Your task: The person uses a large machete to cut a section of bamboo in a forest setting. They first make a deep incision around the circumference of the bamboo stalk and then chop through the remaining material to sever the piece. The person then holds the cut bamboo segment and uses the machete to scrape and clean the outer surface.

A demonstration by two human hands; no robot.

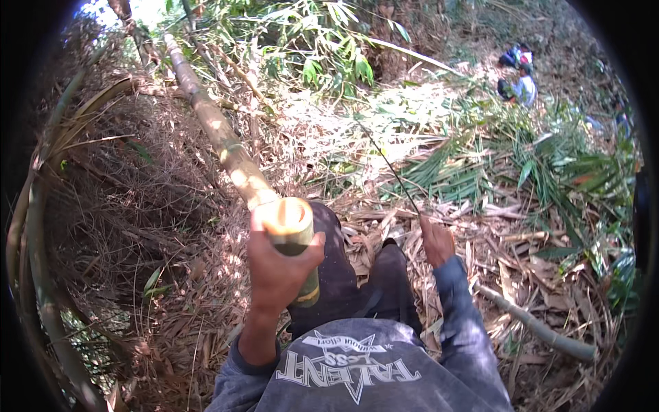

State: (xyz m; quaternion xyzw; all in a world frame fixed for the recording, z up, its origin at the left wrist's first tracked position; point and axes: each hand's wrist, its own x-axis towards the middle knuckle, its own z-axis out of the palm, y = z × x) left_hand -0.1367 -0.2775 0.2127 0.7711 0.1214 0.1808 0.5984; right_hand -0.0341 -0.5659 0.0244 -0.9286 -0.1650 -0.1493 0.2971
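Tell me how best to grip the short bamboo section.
I'd grip the bamboo section around its wall, just below the rim, coming from the left, as the left hand does: its rounded, roughly cylindrical body suits a wrapping hold, leaving the top uncovered.

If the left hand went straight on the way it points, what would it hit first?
Probably the long bamboo pole, which appears just beyond the left hand and its short bamboo piece; depth is hard to judge.

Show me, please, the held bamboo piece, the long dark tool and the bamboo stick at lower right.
Held bamboo piece (290, 246), head view: side wall below cut end.
Long dark tool (388, 163), head view: midway along it.
Bamboo stick (535, 325), head view: its midsection.
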